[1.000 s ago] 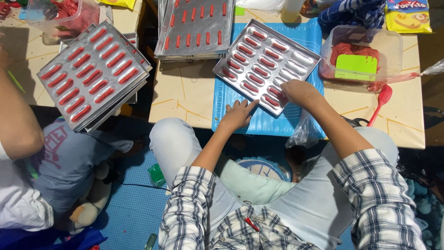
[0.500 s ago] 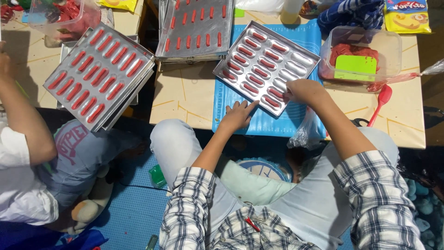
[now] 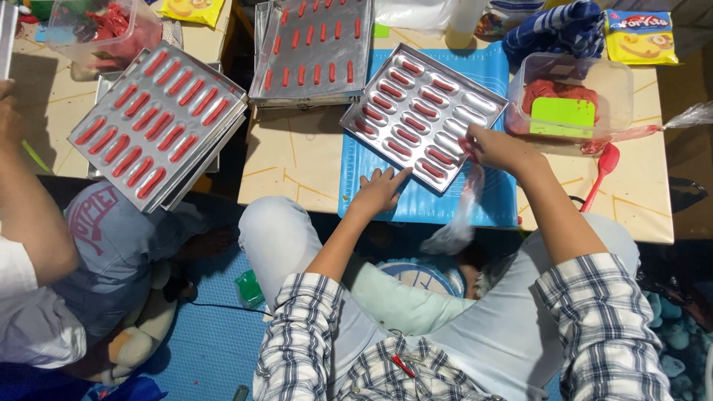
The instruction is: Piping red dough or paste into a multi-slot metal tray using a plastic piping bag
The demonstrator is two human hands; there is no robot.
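A metal mould tray (image 3: 475, 93) with oblong wells, most filled with red paste, lies tilted on a blue mat (image 3: 416, 200). My left hand (image 3: 380, 189) rests flat on the mat at the tray's near edge, fingers apart. My right hand (image 3: 494, 148) is closed on a clear plastic piping bag (image 3: 457, 223) at the tray's right side; the bag hangs down past the table edge. A clear tub (image 3: 572, 100) of red paste with a green scraper (image 3: 562, 117) sits just right of the tray.
Another filled tray (image 3: 160, 122) lies at the left, and a stack of trays (image 3: 312, 48) at the back. A red spatula (image 3: 600, 172) lies near the right edge. Another person's arm (image 3: 30, 208) is at far left beside a second tub (image 3: 104, 30).
My right hand has moved from the tray's near right corner toward its right side, and the bag now hangs below it. The left hand stayed put. The person at left shifted their arm.
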